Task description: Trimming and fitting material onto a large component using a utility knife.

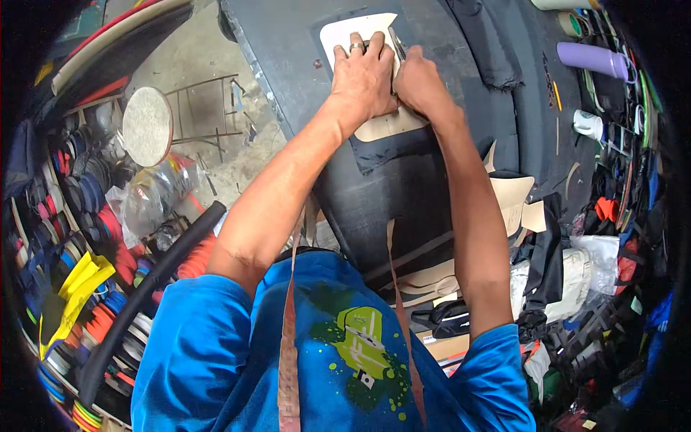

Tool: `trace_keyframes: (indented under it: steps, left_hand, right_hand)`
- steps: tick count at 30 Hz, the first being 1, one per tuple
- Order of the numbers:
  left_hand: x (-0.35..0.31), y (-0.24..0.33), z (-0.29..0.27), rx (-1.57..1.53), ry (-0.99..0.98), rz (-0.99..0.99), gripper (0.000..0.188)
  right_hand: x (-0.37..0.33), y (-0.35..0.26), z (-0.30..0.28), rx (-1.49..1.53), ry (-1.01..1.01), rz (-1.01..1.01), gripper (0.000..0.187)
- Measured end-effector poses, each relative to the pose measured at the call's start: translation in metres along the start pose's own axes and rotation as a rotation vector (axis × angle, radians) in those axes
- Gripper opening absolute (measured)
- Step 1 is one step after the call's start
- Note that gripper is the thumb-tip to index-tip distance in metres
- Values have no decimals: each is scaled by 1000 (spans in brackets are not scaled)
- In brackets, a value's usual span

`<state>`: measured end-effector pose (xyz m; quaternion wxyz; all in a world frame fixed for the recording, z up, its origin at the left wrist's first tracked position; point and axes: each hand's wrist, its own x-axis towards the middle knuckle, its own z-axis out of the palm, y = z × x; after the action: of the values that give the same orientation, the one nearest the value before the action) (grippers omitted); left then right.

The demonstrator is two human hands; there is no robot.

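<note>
A cream pattern piece (pixel 392 129) with rounded corners lies on a dark fabric piece (pixel 370 159) on the black worktable (pixel 284 36). My left hand (pixel 363 79) rests palm down on the pattern, fingers spread, a ring on one of them. Beside it, at the pattern's right edge, my right hand (pixel 423 83) is closed around a thin grey metal tool (pixel 396 45). Only part of the tool shows beyond the fist, so its exact kind is unclear. A faded pink measuring tape (pixel 288 360) hangs down over my blue shirt.
Folded black fabric (pixel 484 43) lies right of my hands. Farther right are a purple bottle (pixel 592 60), a white mug (pixel 588 125) and a yellow pencil (pixel 557 96). Beige pattern pieces (pixel 511 198) sit near my right forearm. Left stand a round stool (pixel 147 126) and webbing rolls (pixel 90 180).
</note>
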<state>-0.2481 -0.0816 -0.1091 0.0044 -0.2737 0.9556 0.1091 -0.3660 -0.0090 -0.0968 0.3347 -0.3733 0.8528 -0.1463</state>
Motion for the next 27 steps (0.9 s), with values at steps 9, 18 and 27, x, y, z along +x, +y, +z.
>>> trace_keyframes:
  steps: [9, 18, 27]
  left_hand:
    - [-1, -4, 13, 6, 114, 35, 72]
    - [-3, -4, 11, -11, 100, 19, 73]
    - [0, 0, 5, -15, 21, -14, 78]
  right_hand:
    - [-8, 8, 4, -27, -7, 5, 37]
    - [-31, 17, 6, -63, -11, 10, 30]
    - [-50, 34, 10, -91, -27, 7, 24]
